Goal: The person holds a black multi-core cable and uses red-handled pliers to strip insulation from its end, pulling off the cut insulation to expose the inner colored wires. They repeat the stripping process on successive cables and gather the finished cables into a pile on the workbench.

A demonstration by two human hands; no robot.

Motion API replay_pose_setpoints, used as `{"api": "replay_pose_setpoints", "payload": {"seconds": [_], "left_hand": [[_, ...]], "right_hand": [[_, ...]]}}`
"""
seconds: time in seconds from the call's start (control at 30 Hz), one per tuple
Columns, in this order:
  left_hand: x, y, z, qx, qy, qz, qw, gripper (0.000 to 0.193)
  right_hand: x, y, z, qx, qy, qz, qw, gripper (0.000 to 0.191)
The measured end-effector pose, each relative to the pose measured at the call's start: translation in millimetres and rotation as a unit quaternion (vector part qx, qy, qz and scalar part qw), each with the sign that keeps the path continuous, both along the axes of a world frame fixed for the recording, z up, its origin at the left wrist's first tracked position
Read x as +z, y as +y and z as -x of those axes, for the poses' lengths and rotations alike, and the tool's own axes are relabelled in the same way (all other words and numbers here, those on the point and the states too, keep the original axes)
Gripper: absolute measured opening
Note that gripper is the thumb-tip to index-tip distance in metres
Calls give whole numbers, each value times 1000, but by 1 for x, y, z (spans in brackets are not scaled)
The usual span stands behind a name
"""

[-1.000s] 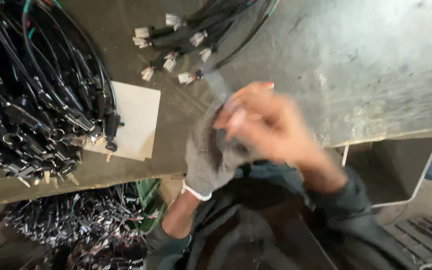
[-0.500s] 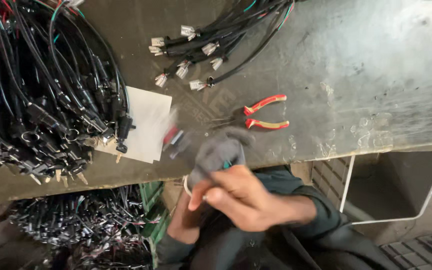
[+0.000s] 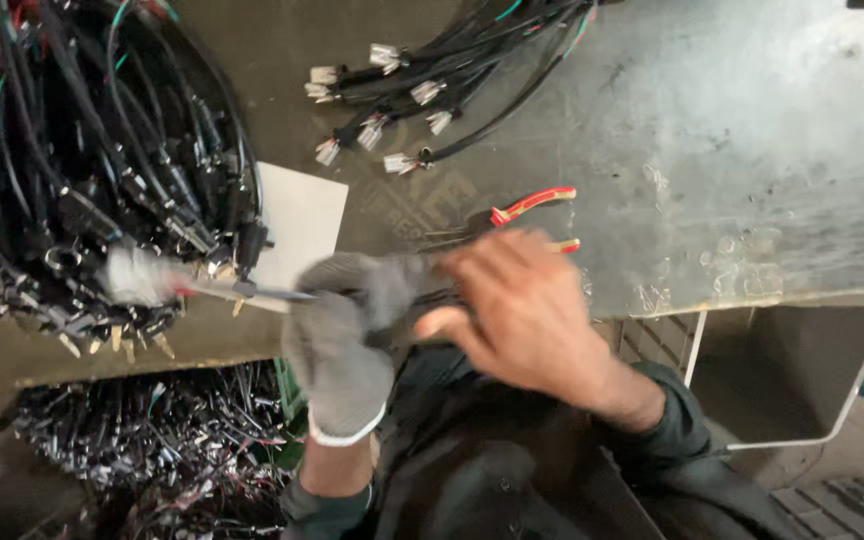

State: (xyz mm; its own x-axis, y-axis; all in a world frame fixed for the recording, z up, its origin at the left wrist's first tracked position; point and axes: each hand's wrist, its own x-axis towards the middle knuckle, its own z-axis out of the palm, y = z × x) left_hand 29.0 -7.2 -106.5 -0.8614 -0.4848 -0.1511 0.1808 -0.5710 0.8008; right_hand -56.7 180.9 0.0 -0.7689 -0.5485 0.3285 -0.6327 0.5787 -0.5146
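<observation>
Both forearms come up from the bottom of the head view in dark sleeves and meet at the near edge of the grey metal workbench [image 3: 752,150]. Left hand [image 3: 342,335], in a grey knit glove with a white cuff, is raised with the wrist bent, fingers curled shut around a thin dark wire [image 3: 252,291] that runs out leftward to a blurred white connector [image 3: 132,275] at its far end. Right hand [image 3: 517,305], bare, lies close beside the gloved one, fingers bent and partly spread, fingertips reaching toward the glove's fingers; motion blur hides whether it actually pinches the wire or the glove, so its grip cannot be told. The held wire stretches over the bench edge, in front of a white card [image 3: 297,225] and the lower fringe of a large heap of black wire harnesses [image 3: 72,170] on the left of the bench. Just beyond the right hand, red-handled pliers [image 3: 532,215] lie flat on the bench, partly covered by the knuckles. Farther back, a smaller bundle of black cables with white plugs [image 3: 392,100] fans out. Below the bench edge at left, another mass of dark harnesses [image 3: 142,450] sits in shadow.
</observation>
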Motion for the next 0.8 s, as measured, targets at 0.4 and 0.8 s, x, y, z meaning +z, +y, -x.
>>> {"api": "replay_pose_setpoints", "payload": {"seconds": [0.4,0.8], "left_hand": [[77,66,2,-512,62,161,841,27],[22,41,16,-490,100,47,865,27]], "right_hand": [[35,53,1,125,-443,540,704,62],[-13,34,43,-35,-318,737,596,46]]}}
